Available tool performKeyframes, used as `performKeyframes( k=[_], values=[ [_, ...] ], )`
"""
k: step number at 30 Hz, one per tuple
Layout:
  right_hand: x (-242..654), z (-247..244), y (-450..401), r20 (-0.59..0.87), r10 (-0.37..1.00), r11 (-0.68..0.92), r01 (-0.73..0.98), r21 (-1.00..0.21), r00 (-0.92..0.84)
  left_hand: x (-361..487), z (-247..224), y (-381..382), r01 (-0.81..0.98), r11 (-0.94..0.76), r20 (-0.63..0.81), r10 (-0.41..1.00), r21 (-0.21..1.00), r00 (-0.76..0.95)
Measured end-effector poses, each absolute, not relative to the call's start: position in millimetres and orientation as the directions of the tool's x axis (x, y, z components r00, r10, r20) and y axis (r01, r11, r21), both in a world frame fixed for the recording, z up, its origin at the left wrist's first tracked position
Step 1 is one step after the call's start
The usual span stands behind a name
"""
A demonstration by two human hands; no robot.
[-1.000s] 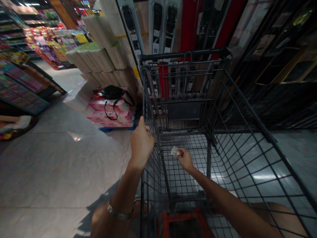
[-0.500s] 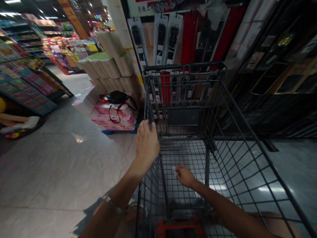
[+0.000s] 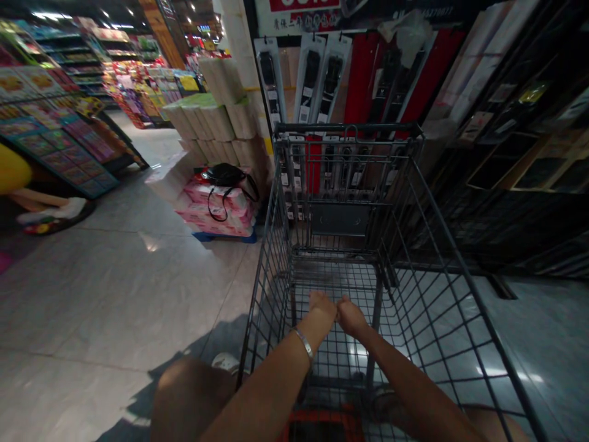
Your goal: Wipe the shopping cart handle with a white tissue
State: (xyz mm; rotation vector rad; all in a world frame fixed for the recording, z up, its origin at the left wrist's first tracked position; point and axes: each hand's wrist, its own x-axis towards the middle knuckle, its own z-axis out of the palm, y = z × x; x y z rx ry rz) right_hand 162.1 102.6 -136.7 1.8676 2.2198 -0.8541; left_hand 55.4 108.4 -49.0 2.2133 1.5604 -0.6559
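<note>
A dark wire shopping cart (image 3: 462,270) stands in front of me, with both my hands inside its basket. My left hand (image 3: 323,308), a silver bracelet on its wrist, meets my right hand (image 3: 351,317) above the wire floor. The left fingers are bent and pressed together, mostly turned away from view. Curled into a pinch, the right fingers sit against the left hand. Whatever lies between the two hands is hidden and too small to make out.
Packaged watches or straps (image 3: 308,77) hang on a rack behind the cart. A black bag (image 3: 224,174) rests on pink tissue packs (image 3: 216,212) at the left, beside stacked paper rolls (image 3: 207,120). Goods displays (image 3: 59,147) stand farther left. An orange-red frame (image 3: 317,417) shows below.
My left hand has left the cart's side rail and come into the basket against my right hand. The small whitish piece in my right fingers is out of sight now. The view has shifted slightly.
</note>
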Motion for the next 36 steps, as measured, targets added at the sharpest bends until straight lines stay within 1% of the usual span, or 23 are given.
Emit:
performKeyframes(
  k=[4, 7, 9, 11, 14, 17, 21, 26, 29, 33, 34, 36],
  values=[
    [172, -135, 107, -0.395, 0.885, 0.135, 0.949, -0.285, -0.245, 40, -91, 98, 0.979, -0.203, -0.517, 0.840, -0.015, 0.166],
    [177, -138, 107, -0.373, 0.898, 0.122, 0.947, -0.297, -0.233, 33, -116, 85, 0.992, -0.127, -0.452, 0.886, -0.012, 0.108],
    [179, -142, 104, -0.379, 0.898, 0.094, 0.937, -0.335, -0.225, 34, -130, 76, 0.998, -0.071, -0.408, 0.911, -0.003, 0.063],
    [178, -147, 101, -0.367, 0.898, 0.082, 0.911, -0.404, -0.244, 39, -142, 69, 1.000, 0.007, -0.363, 0.932, 0.004, -0.005],
    [178, -157, 93, -0.302, 0.901, 0.129, 0.857, -0.499, -0.312, 49, -158, 61, 0.996, 0.077, -0.298, 0.953, 0.040, -0.061],
    [182, -167, 86, -0.241, 0.891, 0.194, 0.803, -0.563, -0.384, 55, -171, 55, 0.992, 0.074, -0.203, 0.978, 0.107, -0.051],
    [190, -177, 85, -0.185, 0.886, 0.227, 0.747, -0.625, -0.425, 54, -185, 47, 0.980, 0.057, -0.045, 0.998, 0.189, -0.049],
    [192, -188, 95, -0.178, 0.869, 0.246, 0.715, -0.654, -0.462, 50, -191, 44, 0.977, 0.037, -0.015, 0.999, 0.210, -0.035],
    [189, -196, 100, -0.137, 0.890, 0.264, 0.737, -0.623, -0.434, 50, -192, 44, 0.975, 0.041, -0.022, 0.999, 0.220, -0.037],
    [186, -207, 101, -0.004, 0.926, 0.302, 0.748, -0.591, -0.377, 50, -197, 43, 0.979, 0.033, 0.014, 0.999, 0.201, -0.036],
    [185, -209, 103, 0.038, 0.939, 0.295, 0.743, -0.601, -0.342, 50, -199, 43, 0.982, 0.021, 0.039, 0.999, 0.189, -0.028],
    [185, -211, 110, 0.122, 0.968, 0.245, 0.728, -0.640, -0.218, 51, -203, 42, 0.987, -0.006, 0.094, 0.996, 0.161, -0.009]
  ],
)
